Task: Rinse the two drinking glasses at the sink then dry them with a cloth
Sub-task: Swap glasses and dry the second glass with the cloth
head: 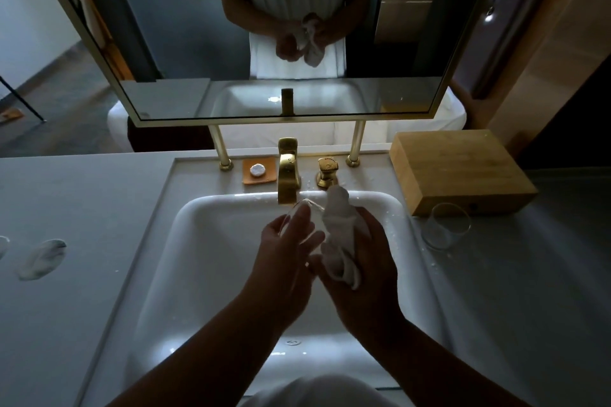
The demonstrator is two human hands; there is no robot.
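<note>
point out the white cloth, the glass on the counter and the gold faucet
white cloth [340, 235]: head view, on its bunched middle above the right hand
glass on the counter [446, 228]: head view, on its clear side wall
gold faucet [288, 172]: head view, on its upright body

Overall light: the room is looking dim, with greyish tones.
Brightest area: the white sink [211, 241] basin is glowing, with a pale patch near its front wall.
Glare: small highlights are glinting on the gold faucet [288, 172] and on water drops around the rim.
Shadows: both forearms are reading as dark shapes against the basin.
Blur: the glass [305, 218] is showing faint and smeared.
Distortion: the mirror [251, 43] frame and tabletop [66, 208] edges are bowing outward.
</note>
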